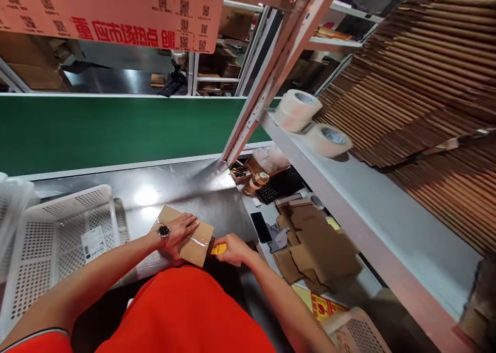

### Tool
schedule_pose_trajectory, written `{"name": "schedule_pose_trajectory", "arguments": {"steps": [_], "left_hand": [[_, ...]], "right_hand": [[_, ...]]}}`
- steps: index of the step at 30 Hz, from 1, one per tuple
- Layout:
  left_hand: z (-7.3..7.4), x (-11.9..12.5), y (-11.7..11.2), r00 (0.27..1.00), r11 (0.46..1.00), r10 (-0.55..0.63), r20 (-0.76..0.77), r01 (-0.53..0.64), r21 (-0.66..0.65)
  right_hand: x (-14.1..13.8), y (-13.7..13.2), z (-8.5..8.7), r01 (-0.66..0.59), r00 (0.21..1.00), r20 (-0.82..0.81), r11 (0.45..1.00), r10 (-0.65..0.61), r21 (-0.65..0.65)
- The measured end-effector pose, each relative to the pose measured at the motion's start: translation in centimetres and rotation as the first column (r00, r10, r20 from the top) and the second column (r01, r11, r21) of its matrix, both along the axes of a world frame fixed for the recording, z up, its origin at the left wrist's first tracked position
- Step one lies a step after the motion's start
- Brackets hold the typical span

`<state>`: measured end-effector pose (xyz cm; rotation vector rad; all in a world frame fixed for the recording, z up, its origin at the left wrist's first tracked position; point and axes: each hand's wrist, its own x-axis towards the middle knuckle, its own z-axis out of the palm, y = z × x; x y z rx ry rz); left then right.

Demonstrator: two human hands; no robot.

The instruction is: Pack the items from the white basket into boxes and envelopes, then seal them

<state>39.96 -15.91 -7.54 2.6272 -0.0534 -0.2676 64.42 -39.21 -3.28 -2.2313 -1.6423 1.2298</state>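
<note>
A small brown cardboard box (199, 239) lies on the metal worktop, right in front of my red shirt. Clear shiny tape runs across its top. My left hand (179, 233), with a watch on the wrist, rests on the box with its fingers stretched out flat. At the box's right end, my right hand (231, 249) is closed around a yellow and dark tape dispenser (219, 249), which is against the box edge. My fingers cover part of this tool.
A white perforated basket (34, 260) with a label inside stands left. Behind the metal worktop (201, 182) runs a green conveyor belt (116, 131). A shelf at right bears tape rolls (329, 140) and stacked flat cardboard (418, 74). A phone (261, 227) and cardboard pieces (321, 239) lie below.
</note>
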Motion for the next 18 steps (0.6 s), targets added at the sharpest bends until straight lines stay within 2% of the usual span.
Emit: {"name": "schedule_pose_trajectory", "arguments": {"steps": [3, 6, 8, 11, 13, 14, 15, 18], "left_hand": [[0.1, -0.6, 0.4, 0.999, 0.999, 0.049, -0.018, -0.049, 0.018], [0.2, -0.4, 0.9, 0.973, 0.972, 0.229, -0.037, -0.227, 0.059], [0.7, 0.6, 1.2, 0.902, 0.898, 0.432, -0.012, -0.429, 0.100], [2.1, 3.0, 1.3, 0.692, 0.680, 0.718, 0.071, -0.720, 0.139], [3.1, 4.4, 1.2, 0.568, 0.552, 0.817, 0.102, -0.821, 0.147], [3.5, 4.9, 1.1, 0.532, 0.517, 0.840, 0.102, -0.844, 0.146], [3.8, 5.4, 1.0, 0.518, 0.503, 0.850, 0.100, -0.853, 0.140], [4.1, 6.0, 0.7, 0.542, 0.534, 0.835, 0.095, -0.839, 0.103]], "right_hand": [[0.5, 0.5, -0.9, 0.171, 0.984, -0.058, 0.980, -0.166, 0.098], [2.3, -1.5, -0.6, 0.422, 0.902, -0.173, 0.894, -0.396, 0.152], [3.4, -2.6, -0.5, 0.566, 0.814, -0.277, 0.805, -0.511, 0.176], [3.8, -3.2, -0.6, 0.740, 0.647, -0.448, 0.649, -0.617, 0.175], [3.3, -3.0, -0.8, 0.786, 0.592, -0.485, 0.593, -0.644, 0.171], [3.0, -2.8, -0.9, 0.798, 0.579, -0.489, 0.577, -0.653, 0.175], [2.6, -2.7, -0.9, 0.807, 0.570, -0.495, 0.561, -0.656, 0.186], [1.5, -2.2, -0.6, 0.808, 0.558, -0.559, 0.555, -0.613, 0.197]]}}
